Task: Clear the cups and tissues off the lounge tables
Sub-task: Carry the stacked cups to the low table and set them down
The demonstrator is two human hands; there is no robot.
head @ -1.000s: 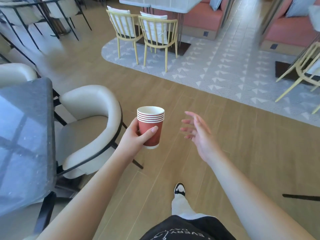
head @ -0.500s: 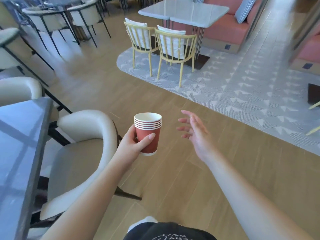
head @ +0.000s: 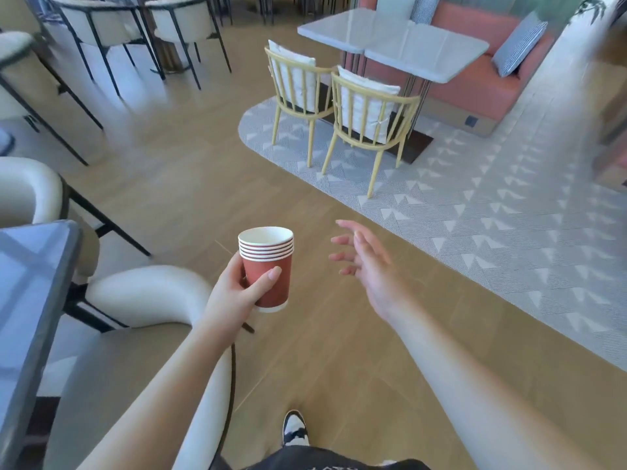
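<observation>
A stack of nested red paper cups (head: 266, 268) is held at the centre of the frame, upright, by the left hand (head: 234, 293) — thumb across the front wall, fingers wrapped behind, so this grip is clamped on the stack. The cups appear to have been nested so that several can be carried in one hand, leaving the other free. The right hand (head: 368, 262) is held out just to the right of the stack, apart from it, with its fingers spread and relaxed; nothing is gripped by it.

At the lower left edge of the frame the corner of a dark glossy bench (head: 30, 293) is seen, with a cream upholstered chair (head: 142, 300) drawn up beside it. In the upper middle, a pale bench (head: 407, 49) is set on a patterned grey floor area, with two yellow spindle chairs (head: 366, 110) before it and a coral sofa (head: 475, 79) behind. No cups or tissues can be made out on the visible part of either bench.

It is judged that the collecting is well along and that the stack is being carried — either to a further bench or to a disposal point not in view.
</observation>
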